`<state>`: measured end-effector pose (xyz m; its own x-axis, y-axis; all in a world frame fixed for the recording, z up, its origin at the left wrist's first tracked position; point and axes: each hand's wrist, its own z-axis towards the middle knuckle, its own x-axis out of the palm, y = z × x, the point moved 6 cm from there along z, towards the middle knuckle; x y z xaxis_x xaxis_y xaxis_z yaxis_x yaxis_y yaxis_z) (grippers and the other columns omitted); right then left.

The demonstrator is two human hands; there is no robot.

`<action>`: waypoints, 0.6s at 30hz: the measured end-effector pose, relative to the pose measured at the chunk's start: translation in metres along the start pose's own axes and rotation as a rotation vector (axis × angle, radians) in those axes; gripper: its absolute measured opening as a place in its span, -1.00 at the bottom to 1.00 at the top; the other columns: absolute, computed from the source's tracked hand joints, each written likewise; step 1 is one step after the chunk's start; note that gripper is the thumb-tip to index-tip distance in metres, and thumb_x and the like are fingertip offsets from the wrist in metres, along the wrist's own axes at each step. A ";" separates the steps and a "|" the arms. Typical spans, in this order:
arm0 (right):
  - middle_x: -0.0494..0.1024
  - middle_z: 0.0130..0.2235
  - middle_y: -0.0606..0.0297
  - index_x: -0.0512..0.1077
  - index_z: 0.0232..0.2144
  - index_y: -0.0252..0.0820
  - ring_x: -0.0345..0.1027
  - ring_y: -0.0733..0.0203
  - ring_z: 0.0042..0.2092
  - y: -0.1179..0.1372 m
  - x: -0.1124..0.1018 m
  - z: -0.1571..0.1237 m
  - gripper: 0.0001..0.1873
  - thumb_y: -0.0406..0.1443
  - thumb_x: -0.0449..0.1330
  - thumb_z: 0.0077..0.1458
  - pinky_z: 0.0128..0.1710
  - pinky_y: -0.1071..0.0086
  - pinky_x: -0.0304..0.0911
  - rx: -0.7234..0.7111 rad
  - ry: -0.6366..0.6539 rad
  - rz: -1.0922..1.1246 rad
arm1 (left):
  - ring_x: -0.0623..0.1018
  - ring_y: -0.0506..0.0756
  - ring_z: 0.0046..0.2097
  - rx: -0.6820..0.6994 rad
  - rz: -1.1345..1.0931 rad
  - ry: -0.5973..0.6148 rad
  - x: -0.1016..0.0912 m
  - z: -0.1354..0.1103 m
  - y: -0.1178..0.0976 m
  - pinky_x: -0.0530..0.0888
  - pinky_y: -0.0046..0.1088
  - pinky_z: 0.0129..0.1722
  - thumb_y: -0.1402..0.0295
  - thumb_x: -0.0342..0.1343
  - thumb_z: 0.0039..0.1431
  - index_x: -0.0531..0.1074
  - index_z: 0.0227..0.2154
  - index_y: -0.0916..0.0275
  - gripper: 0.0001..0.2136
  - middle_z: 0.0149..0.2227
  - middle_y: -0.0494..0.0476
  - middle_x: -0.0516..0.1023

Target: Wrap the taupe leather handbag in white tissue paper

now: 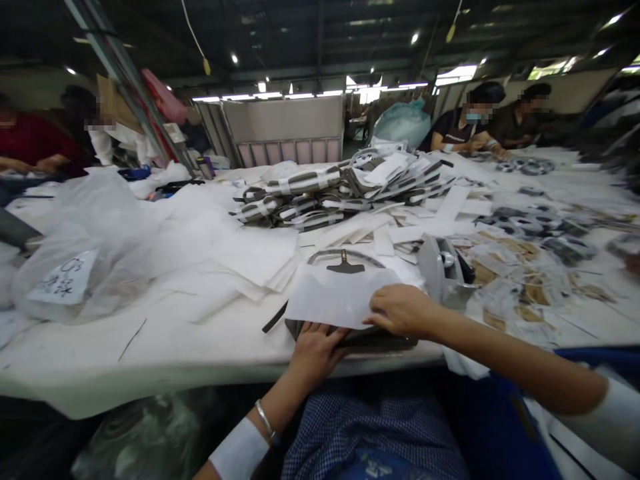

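A white paper sheet [340, 297] lies over a dark grey flat piece [373, 341] at the table's near edge. My left hand [314, 349] grips the near edge of that dark piece, fingers curled over it, just under the paper. My right hand [400, 310] rests on the paper's right corner, fingers bent and pressing it down. Just beyond the paper a dark T-shaped tab [345, 265] and a thin curved band show.
A heap of wrapped grey pieces [320, 193] sits mid-table. A clear plastic bag [75, 260] with a handwritten label lies left. A grey metal tool [443, 270] stands right of the paper. Loose paper strips and dark rings cover the right side. Other people sit at both far ends.
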<state>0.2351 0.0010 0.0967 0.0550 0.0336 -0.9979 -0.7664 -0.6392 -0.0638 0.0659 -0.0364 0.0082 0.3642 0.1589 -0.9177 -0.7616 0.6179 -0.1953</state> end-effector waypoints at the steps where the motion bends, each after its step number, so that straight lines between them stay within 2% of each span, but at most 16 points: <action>1: 0.61 -0.31 0.00 0.58 -0.37 -0.29 0.51 -0.03 -0.22 -0.001 -0.002 0.009 -0.41 0.02 -0.05 0.32 -0.17 0.19 0.35 0.038 0.010 -0.019 | 0.48 0.29 0.04 -0.003 0.002 0.007 0.001 0.000 0.001 0.41 -0.06 0.07 0.14 0.21 0.20 0.38 0.13 -0.03 -0.56 0.02 0.20 0.51; 3: 0.61 -0.28 -0.02 0.57 -0.33 -0.31 0.50 -0.03 -0.18 -0.003 -0.001 0.026 -0.43 -0.03 -0.06 0.34 -0.12 0.18 0.32 0.039 -0.009 -0.015 | 0.50 0.28 0.02 -0.011 0.007 0.021 0.004 -0.002 0.003 0.43 -0.07 0.05 0.15 0.21 0.20 0.37 0.14 -0.02 -0.56 0.02 0.20 0.52; 5: 0.54 -0.01 -0.06 0.51 -0.05 -0.30 0.42 -0.06 0.03 -0.004 0.005 0.034 -0.53 -0.06 0.03 0.31 0.04 0.15 0.26 -0.040 -0.054 0.073 | 0.53 0.26 0.01 -0.016 0.009 0.039 0.008 -0.004 0.004 0.45 -0.11 0.05 0.15 0.20 0.22 0.38 0.14 -0.01 -0.57 0.00 0.17 0.56; 7: 0.25 0.29 -0.06 0.25 0.25 -0.20 0.19 -0.09 0.25 -0.008 0.017 0.032 -0.41 -0.05 0.08 0.28 0.20 0.08 0.13 -0.119 -0.060 0.177 | 0.52 0.26 0.04 -0.026 0.013 0.050 0.012 -0.006 0.005 0.45 -0.11 0.09 0.15 0.18 0.24 0.39 0.13 -0.02 -0.60 0.03 0.13 0.56; 8: 0.09 0.36 -0.03 0.11 0.33 -0.14 0.05 -0.12 0.32 -0.011 0.024 0.028 -0.33 -0.03 0.07 0.28 0.25 0.02 0.06 -0.137 -0.038 0.211 | 0.50 0.27 0.09 -0.035 0.016 0.051 0.014 -0.007 0.005 0.43 -0.08 0.13 0.16 0.16 0.25 0.39 0.13 -0.02 -0.61 0.07 0.12 0.53; 9: -0.02 0.40 0.00 0.01 0.37 -0.08 -0.05 -0.15 0.36 -0.014 0.032 0.024 -0.30 -0.01 0.04 0.30 0.27 -0.04 0.00 -0.142 -0.005 0.229 | 0.46 0.29 0.14 -0.043 0.021 0.047 0.015 -0.008 0.005 0.39 -0.03 0.16 0.16 0.15 0.26 0.39 0.13 -0.02 -0.61 0.13 0.13 0.49; 11: -0.05 0.41 0.04 -0.05 0.38 0.01 -0.12 -0.21 0.38 -0.017 0.044 0.016 -0.33 0.00 -0.02 0.33 0.28 -0.16 -0.08 -0.139 0.053 0.237 | 0.40 0.33 0.20 -0.045 0.034 0.044 0.017 -0.009 0.005 0.33 0.05 0.21 0.16 0.13 0.28 0.39 0.14 0.00 -0.61 0.19 0.14 0.42; 15: -0.01 0.40 0.10 -0.04 0.37 0.11 -0.09 -0.28 0.36 -0.018 0.057 0.010 -0.39 0.00 -0.07 0.35 0.25 -0.28 -0.13 -0.129 0.059 0.219 | 0.44 0.32 0.17 -0.004 0.048 0.054 0.015 -0.008 0.002 0.37 0.02 0.19 0.19 0.10 0.29 0.41 0.12 -0.01 -0.65 0.16 0.13 0.45; 18: -0.02 0.41 0.13 -0.06 0.37 0.12 -0.11 -0.29 0.37 -0.014 0.062 0.010 -0.39 -0.01 -0.09 0.35 0.25 -0.32 -0.18 -0.147 0.039 0.206 | 0.48 0.31 0.13 0.002 0.047 0.033 0.010 -0.006 0.001 0.38 0.02 0.17 0.20 0.10 0.30 0.47 0.07 -0.02 -0.70 0.12 0.12 0.49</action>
<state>0.2432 0.0196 0.0355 -0.0665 -0.1368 -0.9884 -0.6630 -0.7342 0.1462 0.0657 -0.0388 -0.0036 0.3097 0.1625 -0.9369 -0.7766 0.6117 -0.1506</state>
